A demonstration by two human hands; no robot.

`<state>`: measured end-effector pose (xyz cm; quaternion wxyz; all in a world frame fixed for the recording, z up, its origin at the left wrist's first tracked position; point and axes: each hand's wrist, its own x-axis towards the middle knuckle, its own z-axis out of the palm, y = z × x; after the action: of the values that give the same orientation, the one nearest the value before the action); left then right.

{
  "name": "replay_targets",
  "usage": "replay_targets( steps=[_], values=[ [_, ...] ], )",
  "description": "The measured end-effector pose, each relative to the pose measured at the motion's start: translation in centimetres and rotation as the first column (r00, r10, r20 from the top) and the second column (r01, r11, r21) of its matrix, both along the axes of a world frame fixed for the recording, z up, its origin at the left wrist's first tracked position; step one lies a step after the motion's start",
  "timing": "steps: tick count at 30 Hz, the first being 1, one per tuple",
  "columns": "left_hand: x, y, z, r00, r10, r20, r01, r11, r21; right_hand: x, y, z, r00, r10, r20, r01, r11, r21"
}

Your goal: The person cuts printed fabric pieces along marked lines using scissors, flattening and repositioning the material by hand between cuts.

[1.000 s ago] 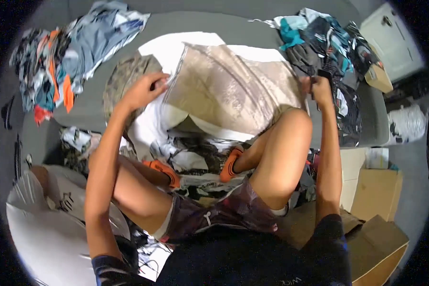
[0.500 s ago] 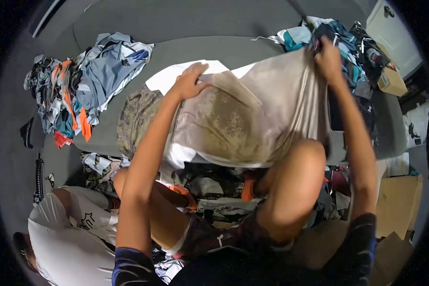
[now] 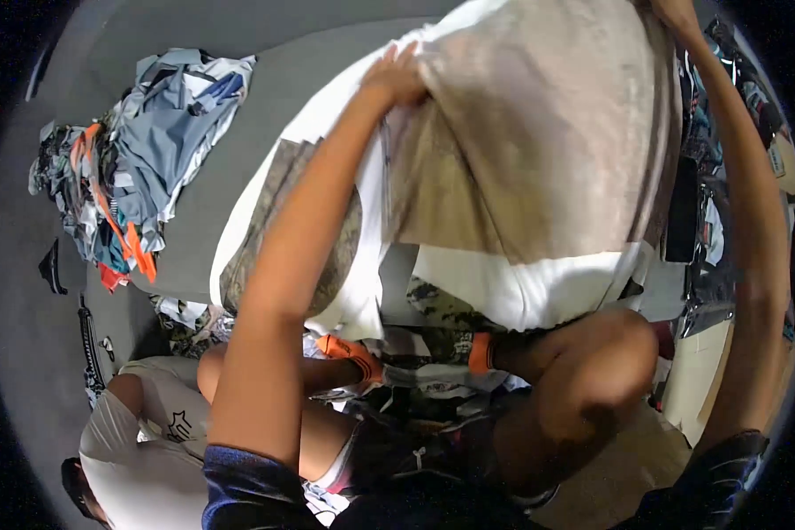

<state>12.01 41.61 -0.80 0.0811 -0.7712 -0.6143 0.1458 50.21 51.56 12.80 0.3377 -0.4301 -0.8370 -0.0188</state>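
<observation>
A large beige-brown patterned cloth [image 3: 556,150] with a white lower border is spread and partly lifted between my hands. My left hand [image 3: 397,78] grips its upper left part, where creases run down from the fingers. At the top right edge, my right hand [image 3: 676,13] is closed on the cloth's right side; the frame's rim cuts part of it off. Beneath lies a white cloth [image 3: 314,110], with a camouflage fabric piece [image 3: 276,181] on its left part, partly hidden by my left forearm.
A pile of grey, orange and teal garments [image 3: 163,128] lies left on the grey couch [image 3: 203,238]. Plastic-wrapped items [image 3: 711,265] lie at right. Another person in a white shirt [image 3: 146,455] is at lower left. Clothes lie around my feet in orange socks [image 3: 344,353].
My right hand has moved up and right, stretching the beige cloth wider. My left hand has moved up and right with it. More of the white border and white cloth shows.
</observation>
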Motion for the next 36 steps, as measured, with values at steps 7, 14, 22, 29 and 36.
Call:
replay_targets(
  steps=[7,14,22,29,36],
  values=[
    [-1.9,1.8,-1.5,0.936,0.077,0.344,-0.142,0.975,0.168,1.5,-8.7,1.3,0.982,0.085,-0.17,-0.133,0.946,-0.295],
    [-2.2,-2.3,-1.1,0.929,0.247,0.276,-0.288,0.95,0.121,5.3,-24.4,-7.5,0.977,-0.175,-0.123,0.08,0.833,-0.548],
    [-7.8,-15.1,0.7,0.877,0.268,0.399,-0.336,0.936,0.108,4.7,-15.8,-2.1,0.909,-0.144,0.391,0.138,0.99,0.044],
    [0.2,-17.9,3.8,0.86,0.232,0.454,-0.218,0.972,-0.085,7.1,-3.3,11.1,0.85,-0.458,0.262,0.439,0.889,0.128],
    [2.7,-7.3,3.5,0.844,0.257,0.47,-0.216,0.966,-0.14,9.0,-1.8,9.2,0.931,-0.333,0.149,0.32,0.942,0.105]
  ],
)
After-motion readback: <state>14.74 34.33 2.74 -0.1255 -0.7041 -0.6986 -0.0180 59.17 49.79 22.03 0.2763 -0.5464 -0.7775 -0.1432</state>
